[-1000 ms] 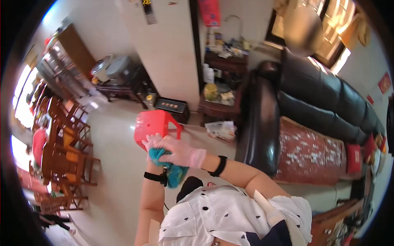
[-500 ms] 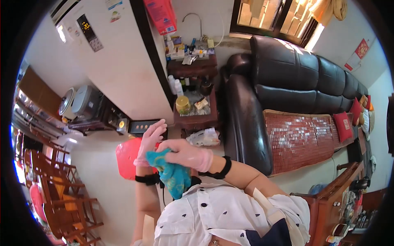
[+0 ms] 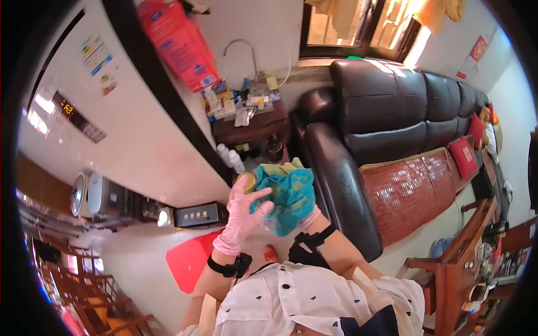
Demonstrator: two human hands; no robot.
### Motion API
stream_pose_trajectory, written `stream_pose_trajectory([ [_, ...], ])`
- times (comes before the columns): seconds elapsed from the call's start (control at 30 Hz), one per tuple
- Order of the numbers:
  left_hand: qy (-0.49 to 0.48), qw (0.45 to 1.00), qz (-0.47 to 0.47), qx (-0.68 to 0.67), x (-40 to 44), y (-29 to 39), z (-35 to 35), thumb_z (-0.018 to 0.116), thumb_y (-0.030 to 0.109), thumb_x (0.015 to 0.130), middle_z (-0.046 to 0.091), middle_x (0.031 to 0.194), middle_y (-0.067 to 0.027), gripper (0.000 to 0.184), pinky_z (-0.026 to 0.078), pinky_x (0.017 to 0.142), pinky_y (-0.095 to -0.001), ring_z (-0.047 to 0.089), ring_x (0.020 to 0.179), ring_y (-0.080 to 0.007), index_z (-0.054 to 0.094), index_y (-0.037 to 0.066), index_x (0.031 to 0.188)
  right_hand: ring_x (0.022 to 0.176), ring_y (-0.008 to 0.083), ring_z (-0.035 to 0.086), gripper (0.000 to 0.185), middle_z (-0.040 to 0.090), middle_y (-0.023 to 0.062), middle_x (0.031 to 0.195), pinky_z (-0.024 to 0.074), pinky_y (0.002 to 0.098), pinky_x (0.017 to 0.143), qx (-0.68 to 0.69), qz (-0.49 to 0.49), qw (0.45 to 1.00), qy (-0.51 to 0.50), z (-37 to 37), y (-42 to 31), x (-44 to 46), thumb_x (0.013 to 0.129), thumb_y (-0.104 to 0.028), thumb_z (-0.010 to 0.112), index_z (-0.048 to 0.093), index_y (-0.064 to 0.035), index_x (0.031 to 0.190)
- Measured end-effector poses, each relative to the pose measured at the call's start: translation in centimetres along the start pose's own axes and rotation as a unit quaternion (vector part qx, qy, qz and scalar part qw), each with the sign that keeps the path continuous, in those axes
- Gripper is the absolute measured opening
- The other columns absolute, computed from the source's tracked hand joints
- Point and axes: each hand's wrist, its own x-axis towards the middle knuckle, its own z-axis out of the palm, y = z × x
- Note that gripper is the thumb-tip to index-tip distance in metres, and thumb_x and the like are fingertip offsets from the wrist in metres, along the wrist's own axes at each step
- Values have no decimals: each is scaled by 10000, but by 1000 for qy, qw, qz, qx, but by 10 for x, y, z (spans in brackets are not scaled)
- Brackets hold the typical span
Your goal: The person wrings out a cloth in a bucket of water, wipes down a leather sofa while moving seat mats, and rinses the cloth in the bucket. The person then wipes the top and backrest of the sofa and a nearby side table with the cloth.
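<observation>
A teal and yellow-green patterned cloth [image 3: 294, 193] hangs spread over my right hand [image 3: 315, 217]. That hand wears a pink glove; its fingers are hidden beneath the cloth, which it holds up. My left hand [image 3: 242, 217], also in a pink glove, is raised beside the cloth with fingers and thumb apart. Its thumb and fingertips come close to the cloth's left edge; whether they touch cannot be made out. Behind the left fingertips, a jar with a gold lid [image 3: 246, 180] shows partly on the low side table.
A wooden side table [image 3: 255, 126] carries small boxes and bottles. Left of it stands a white refrigerator [image 3: 129, 117] with a red package [image 3: 182, 47] at its side. A dark leather sofa [image 3: 386, 89] fills the right. A red stool [image 3: 190, 260] stands below my left arm.
My right hand has carried the cloth forward and right, and the cloth has spread out. My left hand has turned, with its fingers spread. The view has shifted nearer the side table.
</observation>
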Motion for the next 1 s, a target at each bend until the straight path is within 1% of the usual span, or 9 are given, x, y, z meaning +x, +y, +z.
stream_pose_trajectory([
  [0.07,68,997,-18,-14,23,-36,15,683,213,780,465,1285,-247,305,330,1028,-427,423,1217,-368,685,149,1077,966,205,561,343,596,49,1067,437,358,853,230,122,965,30,-11,25,-7,781,-366,580,577,-141,1041],
  [0.23,81,993,57,63,69,-21,51,657,129,785,354,1380,-241,567,263,1073,-446,329,1287,-388,470,43,1313,925,240,569,332,607,25,963,463,394,839,807,373,446,104,-11,66,-1,820,-418,555,596,-140,997],
  [0.27,59,993,92,39,77,-9,65,622,151,816,318,1406,-239,595,241,1084,-448,289,1314,-394,397,14,1350,979,227,555,358,595,36,1048,446,384,881,576,216,787,35,-29,48,19,854,-387,520,564,-124,1092],
  [0.33,-25,990,125,68,98,16,92,494,233,901,211,1465,-239,633,179,1116,-433,188,1372,-394,243,-46,1412,1090,196,511,420,536,55,1222,397,356,958,540,164,824,53,-16,73,33,905,-317,465,472,-89,1258],
  [0.37,35,990,132,22,106,7,113,401,329,949,295,1441,-215,583,197,1114,-411,250,1365,-336,306,-36,1393,1148,178,480,457,490,64,1311,364,338,994,769,290,552,137,17,106,24,922,-278,445,411,-69,1328],
  [0.47,58,996,55,-49,121,-6,143,397,342,964,374,1385,-163,528,255,1080,-365,328,1305,-278,369,-4,1362,1184,166,442,463,429,58,1364,329,329,1007,680,187,697,132,11,128,40,945,-300,399,379,-88,1356],
  [0.7,-98,946,-44,-307,165,32,156,376,369,985,458,1335,-110,492,318,1048,-320,422,1246,-213,445,20,1325,958,221,593,382,603,106,1161,476,365,831,786,274,539,128,-23,194,49,943,-387,379,536,-92,1127],
  [0.83,-287,687,-204,-636,197,36,129,283,488,977,526,1281,-173,649,361,1026,-347,507,1186,-239,517,-61,1232,914,226,613,388,640,93,1086,487,368,818,748,305,557,195,-68,171,60,930,-418,405,547,-106,1112],
  [1.0,-285,862,76,-413,247,101,31,509,389,914,657,985,-193,461,449,930,-420,621,978,-290,637,-53,929,637,166,545,396,637,26,852,459,368,554,813,202,527,143,-134,189,42,888,-400,429,592,-81,1057],
])
